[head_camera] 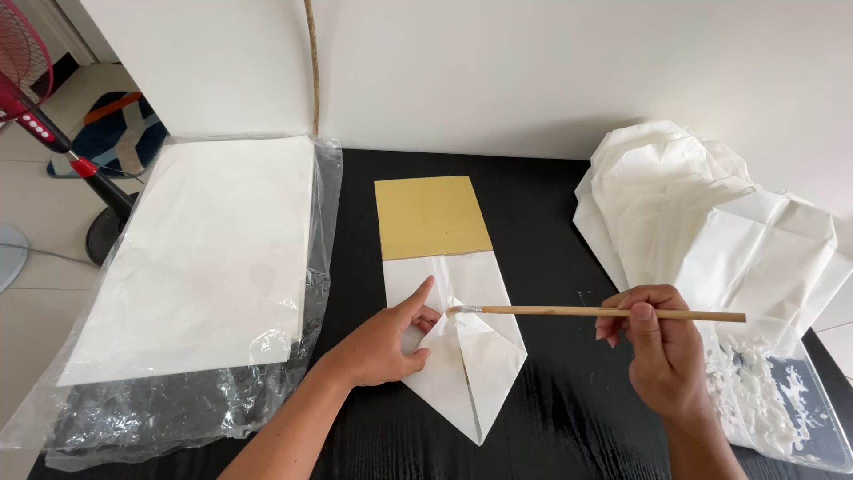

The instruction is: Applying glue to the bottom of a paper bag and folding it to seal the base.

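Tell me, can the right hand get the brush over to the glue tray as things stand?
Probably yes. The right hand holds the brush, and the glue tray lies just to its right on the table, with nothing between them; the pile of folded paper sits behind the tray.

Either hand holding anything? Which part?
The right hand holds a wooden brush near the middle of its handle, bristles on the folded white paper. The left hand only presses that paper flat.

the red fan [35,98] and glue tray [800,409] are cut off by the edges.
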